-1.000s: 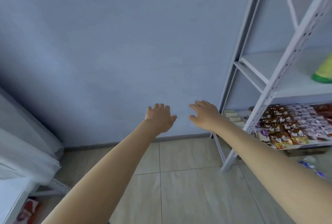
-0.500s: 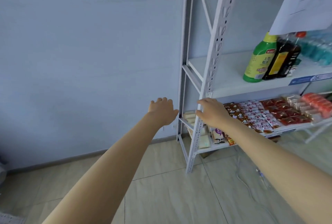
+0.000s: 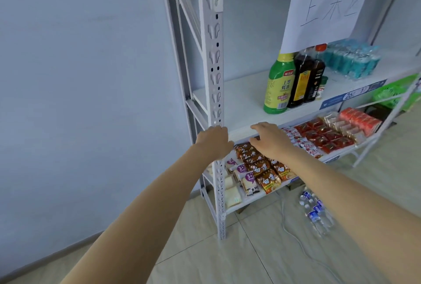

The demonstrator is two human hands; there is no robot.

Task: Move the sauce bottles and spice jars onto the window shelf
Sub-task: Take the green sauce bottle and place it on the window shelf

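A green sauce bottle (image 3: 278, 85) with a yellow cap stands on the white middle shelf (image 3: 239, 103) of a metal rack. Right beside it stand two dark sauce bottles (image 3: 301, 80), and a small spice jar (image 3: 321, 88) sits just behind them. My left hand (image 3: 213, 141) is stretched out in front of the rack's front post, fingers apart and empty. My right hand (image 3: 270, 140) hovers at the front lip of that shelf, fingers spread, holding nothing, below and left of the green bottle.
A paper sign (image 3: 328, 3) hangs over the shelf above the bottles. Teal packs (image 3: 350, 60) sit at the shelf's right. The lower shelf holds several snack packets (image 3: 264, 169). Water bottles (image 3: 315, 210) and a white cable (image 3: 296, 238) lie on the tiled floor.
The view has swung right, from the bare wall to the rack, bringing the bottles into view. Both hands stay outstretched and are now at the rack's front post and shelf edge.
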